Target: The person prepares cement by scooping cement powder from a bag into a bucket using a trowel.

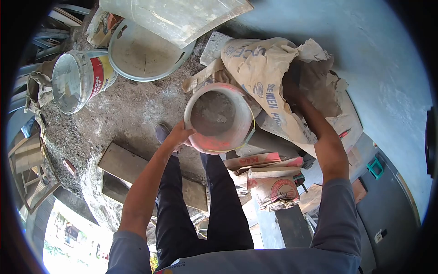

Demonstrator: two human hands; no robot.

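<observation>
My left hand (181, 134) grips the rim of a reddish, cement-smeared bucket (248, 121), its fingers wrapped round the near left edge. Grey powder or mortar lies in the bottom of this bucket. To the right, a torn paper cement bag (258, 68) lies with its mouth gaping. My right hand (299, 101) reaches into that mouth; its fingers are lost in the shadow inside, so whether it holds anything is hidden. Between the bucket and the bag there is a crumpled piece of brown paper (200, 77).
A white paint pail (84, 82) and a wide round basin (114, 59) stand at the upper left, partly under a pale board (182, 18). Wooden planks (123, 157) lie by my legs. Folded cement sacks (276, 185) are stacked at lower right, beside the blue wall (365, 59).
</observation>
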